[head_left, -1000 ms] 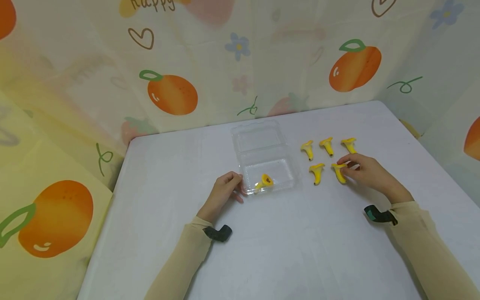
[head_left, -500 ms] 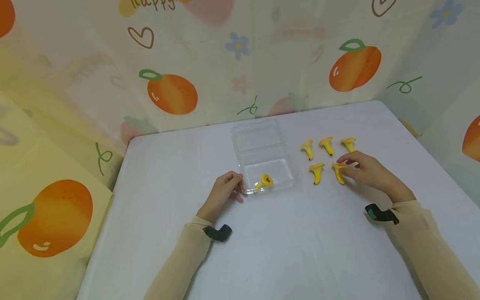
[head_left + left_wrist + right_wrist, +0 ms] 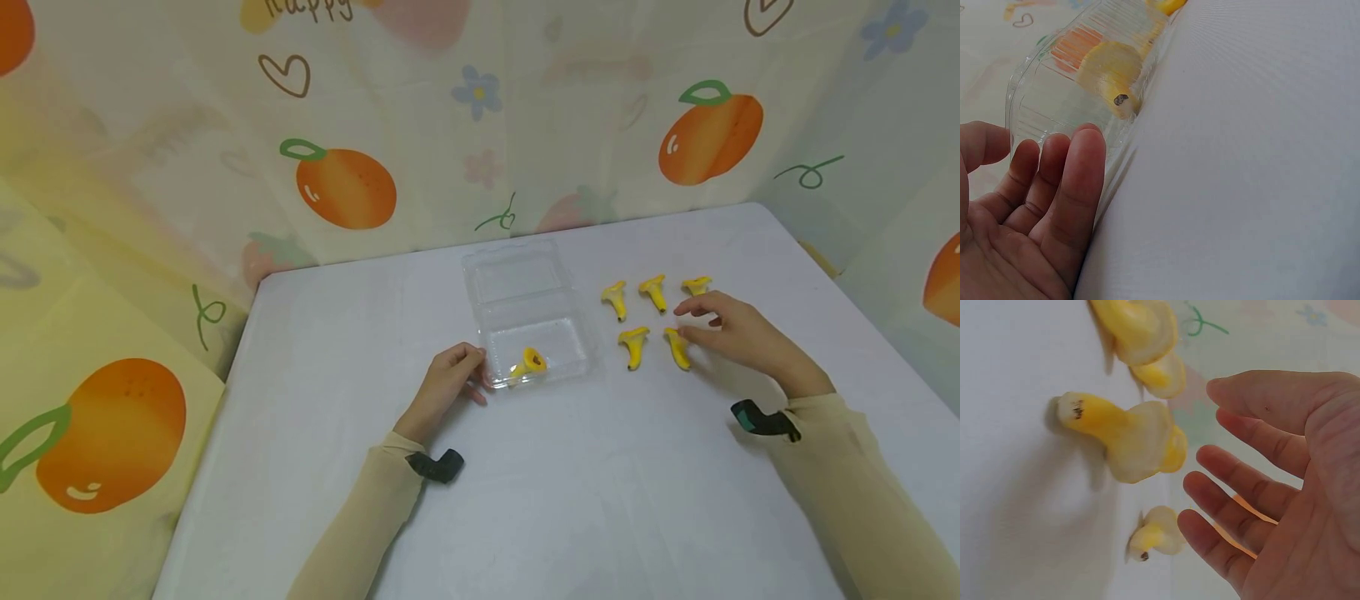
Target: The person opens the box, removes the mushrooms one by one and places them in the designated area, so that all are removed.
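Note:
My left hand (image 3: 444, 382) pinches the near left corner of a clear plastic clamshell box (image 3: 495, 343), thumb and fingers on either side of its rim. The lid lies folded back. One yellow chanterelle-like mushroom (image 3: 533, 360) lies inside, seen through the wall in the left wrist view. My right hand (image 3: 731, 335) hovers with relaxed, spread fingers beside the front right mushroom (image 3: 677, 350). In the right wrist view a gap shows between these fingers (image 3: 1210, 487) and the nearest mushroom (image 3: 1135, 440). Nothing is in the right palm.
Left of that mushroom lies another one (image 3: 633, 346). Behind them is a row of three: left (image 3: 615, 298), middle (image 3: 654, 292) and right (image 3: 697, 285), the last partly behind my right hand. All lie on a white-covered table (image 3: 570, 500) against a fruit-print curtain (image 3: 420, 108).
My right hand has opened its fingers off the front right mushroom and risen slightly away to the right. That mushroom stays on the table. The left hand and the box keep their place.

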`<state>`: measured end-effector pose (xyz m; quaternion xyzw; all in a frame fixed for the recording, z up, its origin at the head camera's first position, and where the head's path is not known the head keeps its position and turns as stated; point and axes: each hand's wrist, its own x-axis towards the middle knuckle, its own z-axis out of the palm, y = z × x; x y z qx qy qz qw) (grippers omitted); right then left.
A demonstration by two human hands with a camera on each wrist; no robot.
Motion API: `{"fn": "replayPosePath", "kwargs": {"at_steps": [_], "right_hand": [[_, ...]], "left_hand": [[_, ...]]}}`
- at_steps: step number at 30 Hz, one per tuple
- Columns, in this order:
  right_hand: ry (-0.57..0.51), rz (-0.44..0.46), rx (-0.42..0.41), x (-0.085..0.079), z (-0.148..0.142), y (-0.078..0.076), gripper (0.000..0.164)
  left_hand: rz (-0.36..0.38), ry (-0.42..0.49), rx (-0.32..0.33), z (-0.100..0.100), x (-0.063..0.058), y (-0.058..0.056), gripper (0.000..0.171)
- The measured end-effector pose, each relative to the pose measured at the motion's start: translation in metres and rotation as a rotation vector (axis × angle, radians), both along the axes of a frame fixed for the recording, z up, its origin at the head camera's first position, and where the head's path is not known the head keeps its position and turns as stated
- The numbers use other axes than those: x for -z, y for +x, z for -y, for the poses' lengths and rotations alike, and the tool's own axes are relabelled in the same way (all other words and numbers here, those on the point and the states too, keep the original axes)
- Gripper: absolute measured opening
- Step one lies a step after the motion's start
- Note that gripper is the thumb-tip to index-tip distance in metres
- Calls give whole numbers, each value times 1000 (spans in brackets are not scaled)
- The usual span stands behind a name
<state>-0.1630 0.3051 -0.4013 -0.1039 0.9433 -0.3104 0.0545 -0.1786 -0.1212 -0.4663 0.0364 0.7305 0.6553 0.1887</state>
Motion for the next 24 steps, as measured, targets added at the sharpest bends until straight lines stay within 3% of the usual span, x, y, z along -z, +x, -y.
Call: {"fn": "replayPosePath", "kwargs": {"at_steps": [7,24], "right_hand": [[2,-66,-8,-17,7,-3,33],[-98,-86,-61,-47,50,-16,31]], "left_hand": [[-2,-3,6,1,-2,1,29],[-11,10,3,2,3,0,27]]}}
